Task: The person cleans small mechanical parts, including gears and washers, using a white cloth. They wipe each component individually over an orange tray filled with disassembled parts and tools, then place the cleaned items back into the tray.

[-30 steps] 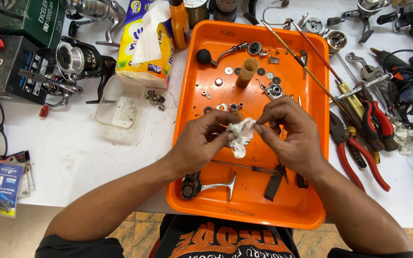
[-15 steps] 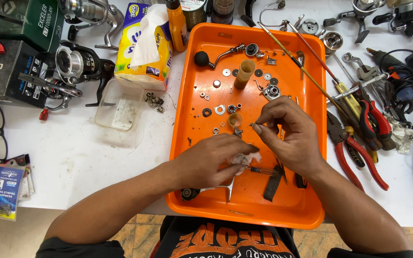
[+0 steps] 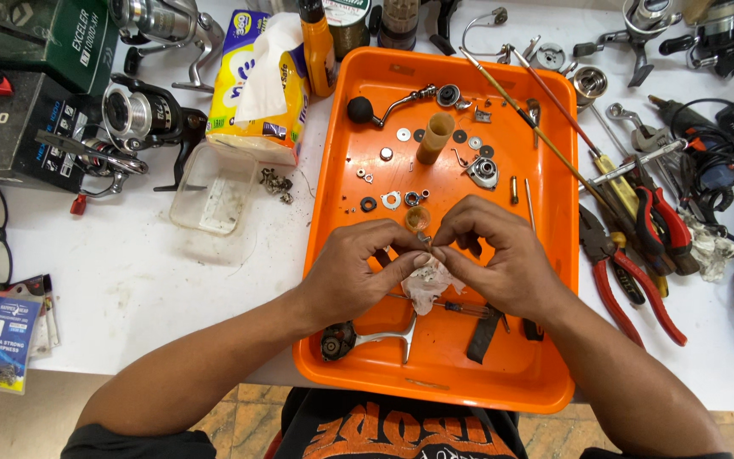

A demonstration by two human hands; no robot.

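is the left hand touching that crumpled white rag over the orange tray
Touching. The head view shows the left hand pinching the top of the white rag against the right hand's fingertips, above the orange tray.

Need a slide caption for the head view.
Both hands, left hand and right hand, pinch a white rag over an orange tray.

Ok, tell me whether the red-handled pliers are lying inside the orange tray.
No, the red-handled pliers lie on the white table, right of the orange tray.
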